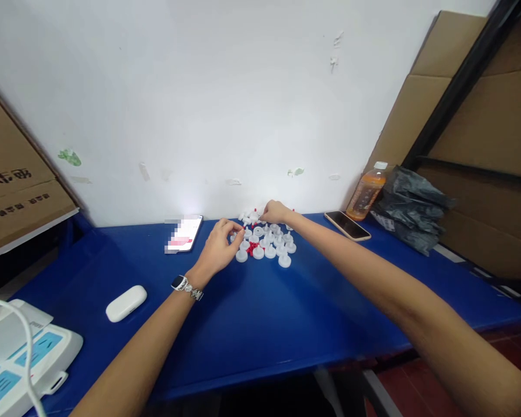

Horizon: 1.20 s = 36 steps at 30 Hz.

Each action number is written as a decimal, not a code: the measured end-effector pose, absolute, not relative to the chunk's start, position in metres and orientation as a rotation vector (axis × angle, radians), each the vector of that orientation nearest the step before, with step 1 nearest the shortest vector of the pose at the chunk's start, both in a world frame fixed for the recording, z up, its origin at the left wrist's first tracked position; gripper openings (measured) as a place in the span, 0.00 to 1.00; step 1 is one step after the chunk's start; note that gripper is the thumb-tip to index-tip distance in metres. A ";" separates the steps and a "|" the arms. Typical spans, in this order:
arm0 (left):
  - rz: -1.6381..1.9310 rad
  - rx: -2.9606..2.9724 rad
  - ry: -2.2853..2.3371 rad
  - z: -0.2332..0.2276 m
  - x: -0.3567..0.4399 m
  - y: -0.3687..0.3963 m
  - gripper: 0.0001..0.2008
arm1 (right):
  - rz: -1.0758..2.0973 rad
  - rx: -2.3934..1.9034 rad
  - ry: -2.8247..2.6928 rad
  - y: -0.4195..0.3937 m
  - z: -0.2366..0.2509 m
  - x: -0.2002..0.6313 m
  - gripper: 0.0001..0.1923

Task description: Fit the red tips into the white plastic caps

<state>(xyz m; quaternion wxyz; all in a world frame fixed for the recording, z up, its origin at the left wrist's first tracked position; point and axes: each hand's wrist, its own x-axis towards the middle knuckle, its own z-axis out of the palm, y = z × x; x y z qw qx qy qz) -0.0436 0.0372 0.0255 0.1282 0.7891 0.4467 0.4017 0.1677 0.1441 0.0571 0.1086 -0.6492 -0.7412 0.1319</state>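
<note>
**Head view: two hands at a cluster of white caps**

Nearest, a white power strip (pixel 24 362) and a white earbud case (pixel 126 303) are seen on the blue table (pixel 260 324). Farther on, the left hand (pixel 217 250) is curled, fingertips pinched at the edge of the white caps (pixel 267 243); whether a piece is held cannot be told. Red bits (pixel 252 248) lie among them. The right hand (pixel 276 212) is closed over the far caps. Beyond, a bottle (pixel 366 193) holds orange drink. Writing on the cardboard box (pixel 13 179) is unreadable.
</note>
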 end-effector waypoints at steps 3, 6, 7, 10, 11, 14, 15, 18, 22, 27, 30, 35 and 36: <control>1.226 2.287 1.301 0.030 -0.044 0.035 0.11 | 0.462 -1.834 -2.113 0.127 0.067 0.175 0.11; 1.309 2.223 1.282 0.033 -0.038 0.031 0.12 | 0.787 -1.543 -1.881 0.098 0.073 0.179 0.14; 1.332 2.189 1.273 0.034 -0.035 0.029 0.15 | 0.940 -1.408 -1.790 0.087 0.074 0.178 0.15; 1.340 2.114 1.221 0.034 -0.022 0.022 0.20 | 1.356 -1.032 -1.622 0.057 0.069 0.170 0.18; 1.319 2.104 1.192 0.034 -0.018 0.019 0.20 | 1.453 -0.946 -1.584 0.048 0.066 0.166 0.19; 1.270 2.091 1.116 0.033 -0.012 0.013 0.18 | 1.598 -0.819 -1.482 0.031 0.059 0.155 0.20; 1.266 2.101 1.101 0.034 -0.012 0.012 0.18 | 1.586 -0.829 -1.469 0.027 0.057 0.153 0.20; 1.252 2.230 1.112 0.036 -0.018 0.011 0.17 | 1.273 -0.966 -1.507 0.016 0.054 0.152 0.20; 1.097 2.543 1.127 0.040 -0.026 0.011 0.14 | 0.647 -1.177 -1.726 0.002 0.050 0.155 0.21; 0.953 2.692 1.137 0.045 -0.029 0.009 0.11 | 0.435 -1.284 -1.942 -0.003 0.045 0.153 0.24; 0.909 2.712 1.112 0.047 -0.029 0.007 0.14 | 0.569 -1.160 -1.879 0.000 0.044 0.152 0.25; 0.944 2.428 1.034 0.051 -0.026 0.007 0.16 | 0.743 -1.032 -1.785 0.001 0.050 0.149 0.26; 0.953 2.347 1.011 0.051 -0.025 0.007 0.17 | 0.749 -1.025 -1.777 0.001 0.051 0.148 0.26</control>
